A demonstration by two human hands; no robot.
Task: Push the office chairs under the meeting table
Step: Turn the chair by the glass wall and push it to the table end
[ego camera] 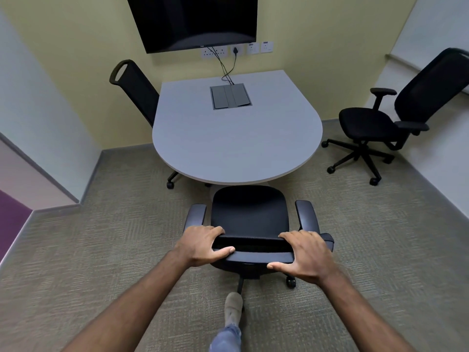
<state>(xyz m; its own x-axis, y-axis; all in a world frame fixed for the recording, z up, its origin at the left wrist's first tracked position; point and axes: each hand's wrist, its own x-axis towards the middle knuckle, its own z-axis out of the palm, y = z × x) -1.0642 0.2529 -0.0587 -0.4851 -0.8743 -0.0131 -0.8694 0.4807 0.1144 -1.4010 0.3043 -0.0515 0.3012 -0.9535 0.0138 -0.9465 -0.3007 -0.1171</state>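
Near chair (250, 217) seen from behind and above, backrest foreshortened to a thin dark top edge; its base mostly hidden under the seat, only one caster and a leg stub visible. Left hand (203, 246) clamps the left end of the backrest top, fingers over the front, thumb along the rear edge. Right hand (303, 255) grips the right end the same way, thumb tucked under the rear lip. Seat front edge sits right at the rounded end of the meeting table (236, 138), seat not yet under it; padded armrests stick out both sides. Table top is smooth pale grey, D-shaped, with a recessed grey cable box (231, 95) with flaps; table leg hidden. Left chair (137, 92), mesh back with loop handle, is tucked against the table's left side, its seat hidden, one caster showing. Right chair (396, 118), black fabric seat, mesh back, five-star base, stands well apart from the table near the right wall, back top cut off by the frame. Wall screen (193, 20) cropped at top. One shoe (233, 309) and a jeans leg on the ribbed beige carpet (101, 250).
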